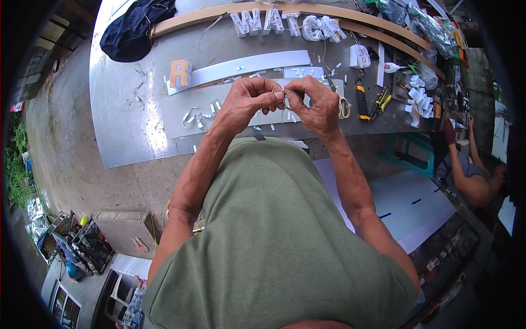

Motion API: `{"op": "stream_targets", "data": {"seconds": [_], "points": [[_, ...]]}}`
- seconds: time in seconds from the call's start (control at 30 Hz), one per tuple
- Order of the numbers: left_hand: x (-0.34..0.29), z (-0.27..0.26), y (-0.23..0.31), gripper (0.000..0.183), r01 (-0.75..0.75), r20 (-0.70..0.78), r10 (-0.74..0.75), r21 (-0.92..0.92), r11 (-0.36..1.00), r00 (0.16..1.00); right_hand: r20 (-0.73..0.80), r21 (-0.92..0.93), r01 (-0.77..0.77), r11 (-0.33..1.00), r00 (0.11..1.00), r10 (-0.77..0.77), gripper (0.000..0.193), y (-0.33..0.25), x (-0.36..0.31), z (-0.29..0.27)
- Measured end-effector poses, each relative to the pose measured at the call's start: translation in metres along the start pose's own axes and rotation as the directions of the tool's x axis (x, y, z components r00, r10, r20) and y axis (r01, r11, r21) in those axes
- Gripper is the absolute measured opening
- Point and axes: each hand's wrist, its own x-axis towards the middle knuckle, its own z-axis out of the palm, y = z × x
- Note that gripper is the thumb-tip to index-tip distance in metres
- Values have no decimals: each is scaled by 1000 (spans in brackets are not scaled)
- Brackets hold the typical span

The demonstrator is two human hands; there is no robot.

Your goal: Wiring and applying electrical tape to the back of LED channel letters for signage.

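The grey tabletop (123, 126) offers the most room for moving toward its left edge; a curved brown strip (197, 20) runs along the far edge, and a white strip (252, 61) lies nearer the middle; close to the near edge, the left hand (249, 104) and right hand (316, 107) meet, thumbs and fingers of both pinched on what looks like a thin wire (283, 91), held between the fingertips; toward the right end, a yellow-and-black cutter (361, 101) sits close to the near edge, with scissors (344, 108) beside the right hand, so a wide outward swing might knock either; a loose pinch or uneven pull could drop the wire among the small white pieces (199, 122) or over the edge.
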Motion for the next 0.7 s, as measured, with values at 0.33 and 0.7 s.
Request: {"op": "stream_targets", "data": {"seconds": [0.33, 0.7], "points": [[-4, 8, -5, 17, -76, -87, 68, -97, 992, 994, -32, -71, 102, 992, 994, -105, 21, -12, -10, 10], [-1, 7, -17, 15, -34, -180, 13, -115, 993, 984, 115, 193, -291, 937, 955, 273, 34, -7, -20, 8]]}}
